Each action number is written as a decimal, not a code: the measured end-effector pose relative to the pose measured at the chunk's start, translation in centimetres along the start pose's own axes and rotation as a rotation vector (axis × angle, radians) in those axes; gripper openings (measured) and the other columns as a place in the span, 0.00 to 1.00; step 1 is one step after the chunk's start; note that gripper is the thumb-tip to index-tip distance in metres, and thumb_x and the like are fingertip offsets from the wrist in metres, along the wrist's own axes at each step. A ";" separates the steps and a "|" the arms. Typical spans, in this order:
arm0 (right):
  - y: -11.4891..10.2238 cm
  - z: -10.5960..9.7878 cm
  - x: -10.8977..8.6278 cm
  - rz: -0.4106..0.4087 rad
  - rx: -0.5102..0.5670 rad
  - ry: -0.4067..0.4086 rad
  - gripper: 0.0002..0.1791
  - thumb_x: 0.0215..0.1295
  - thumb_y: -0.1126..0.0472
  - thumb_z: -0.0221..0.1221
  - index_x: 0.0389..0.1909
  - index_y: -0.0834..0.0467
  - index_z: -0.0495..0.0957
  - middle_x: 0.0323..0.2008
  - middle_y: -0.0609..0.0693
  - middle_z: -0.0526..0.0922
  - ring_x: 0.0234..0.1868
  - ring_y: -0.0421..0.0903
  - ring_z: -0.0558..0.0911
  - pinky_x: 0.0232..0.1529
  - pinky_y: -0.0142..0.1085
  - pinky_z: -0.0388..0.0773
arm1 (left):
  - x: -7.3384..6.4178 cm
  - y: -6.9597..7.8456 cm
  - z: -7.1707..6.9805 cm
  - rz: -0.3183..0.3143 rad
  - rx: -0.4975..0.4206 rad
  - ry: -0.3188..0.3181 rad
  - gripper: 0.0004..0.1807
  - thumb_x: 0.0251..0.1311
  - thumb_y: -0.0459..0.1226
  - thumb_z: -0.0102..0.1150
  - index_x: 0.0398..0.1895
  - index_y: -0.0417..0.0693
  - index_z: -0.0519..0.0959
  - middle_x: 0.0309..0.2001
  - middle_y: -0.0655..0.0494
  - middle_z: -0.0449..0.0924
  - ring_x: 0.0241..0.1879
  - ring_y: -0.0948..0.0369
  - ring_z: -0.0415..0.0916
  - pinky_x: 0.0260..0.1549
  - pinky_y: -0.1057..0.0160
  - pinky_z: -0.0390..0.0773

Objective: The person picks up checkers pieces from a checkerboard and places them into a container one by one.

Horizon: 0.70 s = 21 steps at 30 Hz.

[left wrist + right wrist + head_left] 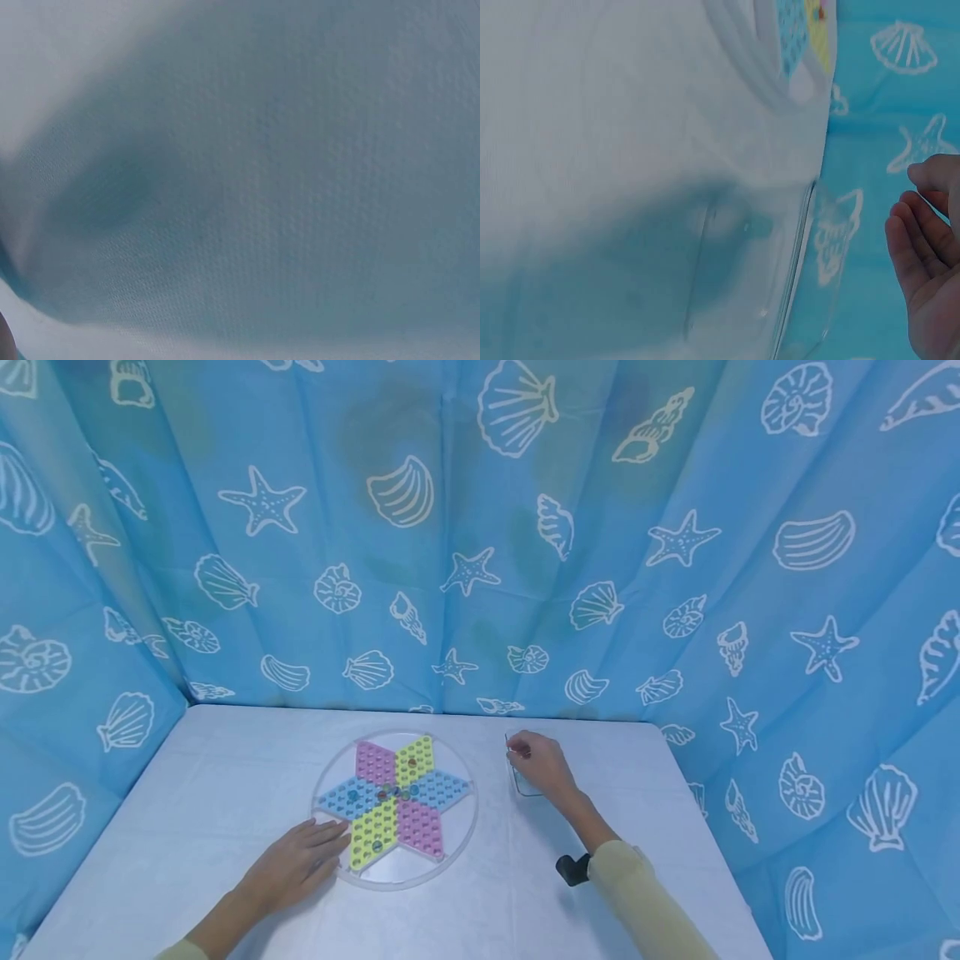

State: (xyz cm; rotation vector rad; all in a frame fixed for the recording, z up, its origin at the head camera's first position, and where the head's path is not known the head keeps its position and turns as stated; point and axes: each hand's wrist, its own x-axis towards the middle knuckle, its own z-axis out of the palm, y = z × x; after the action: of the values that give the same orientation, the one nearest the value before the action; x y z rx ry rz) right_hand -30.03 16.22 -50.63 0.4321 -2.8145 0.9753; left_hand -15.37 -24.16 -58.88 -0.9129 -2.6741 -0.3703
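Okay, so it looks to me like you're at the fetching step: your right hand (543,764) is over at the clear box (529,794), thumb and fingers bent toward each other, though I can't tell whether anything small is pinched between them. Your two hands are well apart. The left hand (296,864) lies with its fingers stretched out at the near left edge of the game board (420,828), fingertips at the rim and not gripping it; your left wrist view is pretty much just tablecloth (300,187) and shadow. If you've got a marble, I'd say the next move calls for lifting clear of the box wall, then a light, precise drop into one hole without nudging the others. As for the board, it sits flat on the table, just beside the box on its left: a six-pointed star in pink, yellow and blue, dotted with holes, inside a clear round rim (390,887). Some marbles (384,795) bunch around the middle, plus single ones out on the two yellow points and the left blue one. Most holes look bare.
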 end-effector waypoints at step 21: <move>-7.6 5.0 -4.0 -0.188 0.218 -0.181 0.09 0.66 0.64 0.64 0.46 0.61 0.83 0.41 0.53 0.86 0.42 0.41 0.83 0.43 0.29 0.82 | -0.3 -0.5 0.3 -0.001 0.009 -0.004 0.18 0.66 0.41 0.59 0.57 0.46 0.82 0.61 0.51 0.78 0.60 0.52 0.76 0.62 0.44 0.69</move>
State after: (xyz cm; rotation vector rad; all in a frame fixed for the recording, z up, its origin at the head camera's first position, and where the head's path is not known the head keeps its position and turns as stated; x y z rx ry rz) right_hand -24.04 8.35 -50.98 0.8342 -2.7632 1.2625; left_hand -15.46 -24.60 -59.33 -0.9103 -2.6780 -0.3571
